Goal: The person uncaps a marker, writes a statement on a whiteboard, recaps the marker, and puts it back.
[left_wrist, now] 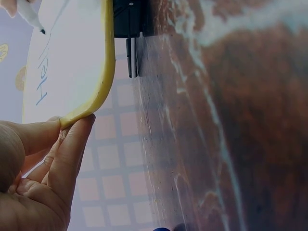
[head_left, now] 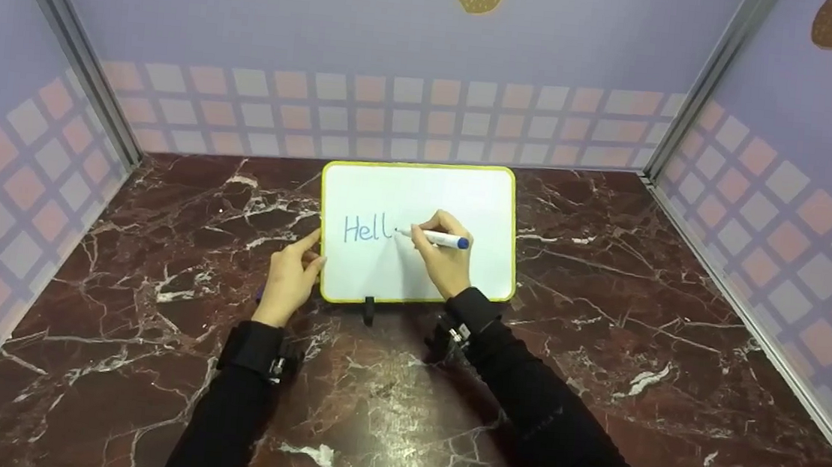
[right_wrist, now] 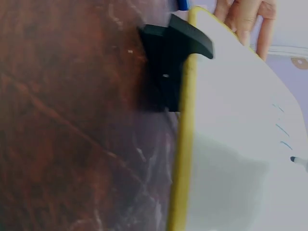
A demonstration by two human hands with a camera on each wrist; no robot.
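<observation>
Grip check first: right hand (head_left: 448,259) has a blue-ended whiteboard marker (head_left: 444,239) pinched pen-style between thumb and fingers, while the left hand (head_left: 290,275) pinches the yellow rim (left_wrist: 110,53) of the whiteboard (head_left: 382,272), low on its left side. Board's propped up with a backward lean on the counter (head_left: 658,307), with a black stand (head_left: 369,311) hooked over its bottom edge. Blue lettering (head_left: 367,229) reads "Hell", and the marker's tip sits just beside the last l; can't tell whether it's actually touching.

What could go wrong? I'd say the board's the weak spot: push too hard with the marker, or let the left pinch slacken, and it might rock or slide on that stand, giving you a wobbly stroke. Brushing the right hand back over the letters could smudge them too.

Containers: none that I can spot, so no contents to report. Some blue thing (head_left: 259,293) pokes out by the left wrist, mostly hidden, no clue what it is.
</observation>
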